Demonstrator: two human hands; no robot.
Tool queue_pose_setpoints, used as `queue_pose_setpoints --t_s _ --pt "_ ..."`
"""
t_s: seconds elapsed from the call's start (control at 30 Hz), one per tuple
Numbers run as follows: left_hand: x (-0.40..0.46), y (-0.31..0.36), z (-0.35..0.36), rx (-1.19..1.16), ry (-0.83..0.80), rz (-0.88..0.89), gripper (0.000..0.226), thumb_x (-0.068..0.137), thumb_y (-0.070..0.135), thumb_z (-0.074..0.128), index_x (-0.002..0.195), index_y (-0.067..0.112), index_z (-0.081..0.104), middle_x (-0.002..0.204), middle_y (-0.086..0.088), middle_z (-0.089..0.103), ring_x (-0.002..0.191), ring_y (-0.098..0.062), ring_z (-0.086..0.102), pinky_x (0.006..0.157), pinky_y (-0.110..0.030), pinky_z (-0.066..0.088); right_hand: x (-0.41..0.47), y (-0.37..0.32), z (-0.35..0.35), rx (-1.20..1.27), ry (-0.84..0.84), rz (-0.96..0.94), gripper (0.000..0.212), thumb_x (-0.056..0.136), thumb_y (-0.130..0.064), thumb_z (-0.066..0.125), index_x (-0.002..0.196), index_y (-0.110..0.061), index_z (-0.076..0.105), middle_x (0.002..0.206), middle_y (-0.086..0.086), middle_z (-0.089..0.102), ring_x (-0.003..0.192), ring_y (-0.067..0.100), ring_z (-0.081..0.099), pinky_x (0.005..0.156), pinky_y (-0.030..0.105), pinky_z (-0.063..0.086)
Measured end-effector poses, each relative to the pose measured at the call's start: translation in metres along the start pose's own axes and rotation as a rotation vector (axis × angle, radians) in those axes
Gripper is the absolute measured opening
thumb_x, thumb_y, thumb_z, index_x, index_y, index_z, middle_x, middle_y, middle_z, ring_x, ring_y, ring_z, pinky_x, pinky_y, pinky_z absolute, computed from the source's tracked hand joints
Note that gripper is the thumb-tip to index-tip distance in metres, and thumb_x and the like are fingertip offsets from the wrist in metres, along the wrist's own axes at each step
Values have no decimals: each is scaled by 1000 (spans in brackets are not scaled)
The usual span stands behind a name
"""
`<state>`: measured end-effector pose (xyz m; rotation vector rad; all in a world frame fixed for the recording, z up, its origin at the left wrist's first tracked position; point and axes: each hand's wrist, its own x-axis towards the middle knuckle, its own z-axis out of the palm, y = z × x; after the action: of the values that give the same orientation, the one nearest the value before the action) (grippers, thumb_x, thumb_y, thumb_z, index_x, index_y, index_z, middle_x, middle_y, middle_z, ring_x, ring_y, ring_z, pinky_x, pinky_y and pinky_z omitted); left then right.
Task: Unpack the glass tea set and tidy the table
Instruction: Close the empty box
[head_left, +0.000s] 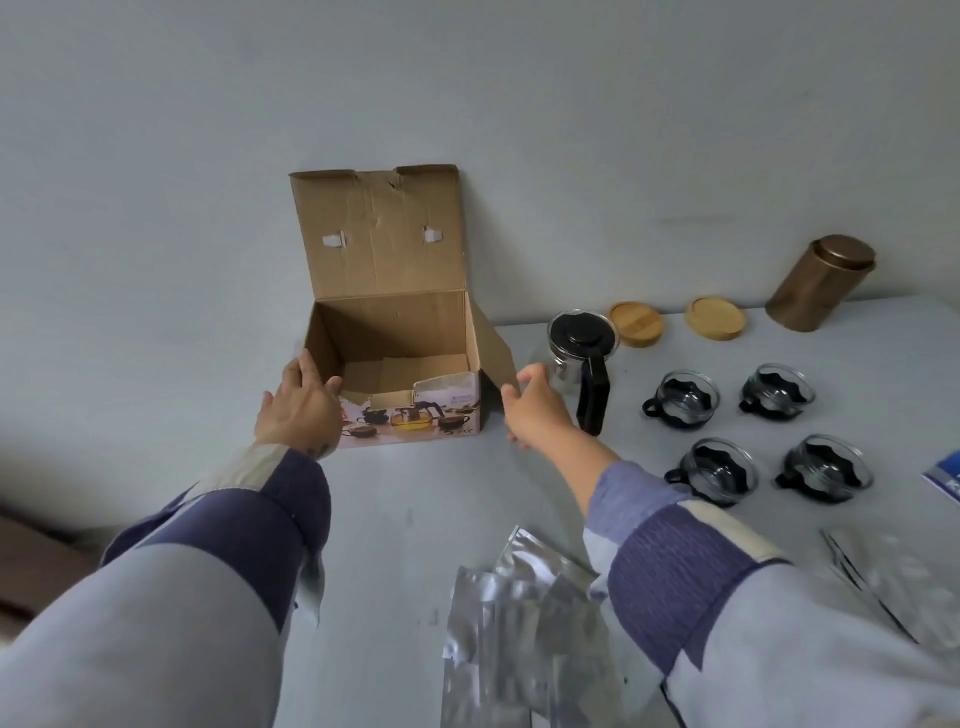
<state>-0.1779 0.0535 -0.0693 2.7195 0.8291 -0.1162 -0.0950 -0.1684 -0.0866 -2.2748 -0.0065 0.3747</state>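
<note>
Box (410, 364): brown cardboard, printed tea-set picture on front, lid flap upright against the wall, front edge torn, interior bare.
Teapot (582, 358): clear glass, black lid and handle, upright just right of the box.
Cups (681, 399): four, glass in black handled holders, upright, two rows right of the teapot.
Foil bags (524, 639): silver, flat, near table edge.

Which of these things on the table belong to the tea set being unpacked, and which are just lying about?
Part of the job:
cardboard box, open, a hand at each side
glass teapot
four glass cups

Lying about:
two wooden coasters
copper tin
silver foil pouches
blue booklet
</note>
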Motion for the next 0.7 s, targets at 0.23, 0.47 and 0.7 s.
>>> queue_pose_setpoints --t_s 0.23,0.47,0.7 --pt "8 -25 1 -197 -1 -102 58 103 35 19 151 14 -7 159 -6 1 141 -34 25 115 -49 25 2 -15 27 246 -60 33 47 102 -30 28 148 -21 28 151 6 38 133 28 42 111 37 34" --pt "13 -35 -1 -287 1 -145 60 102 38 20 151 13 -5 159 -5 3 141 -37 24 111 -48 32 13 -52 21 264 285 -197 39 101 -21 36 133 -6 51 144 5 42 123 23 51 98 26 37" --pt "15 -35 0 -267 0 -109 59 102 37 20 151 14 -5 160 -6 2 142 -37 23 113 -49 29 6 -61 11 -61 583 -635 41 94 -13 48 135 -4 48 144 6 42 114 24 58 86 31 52"
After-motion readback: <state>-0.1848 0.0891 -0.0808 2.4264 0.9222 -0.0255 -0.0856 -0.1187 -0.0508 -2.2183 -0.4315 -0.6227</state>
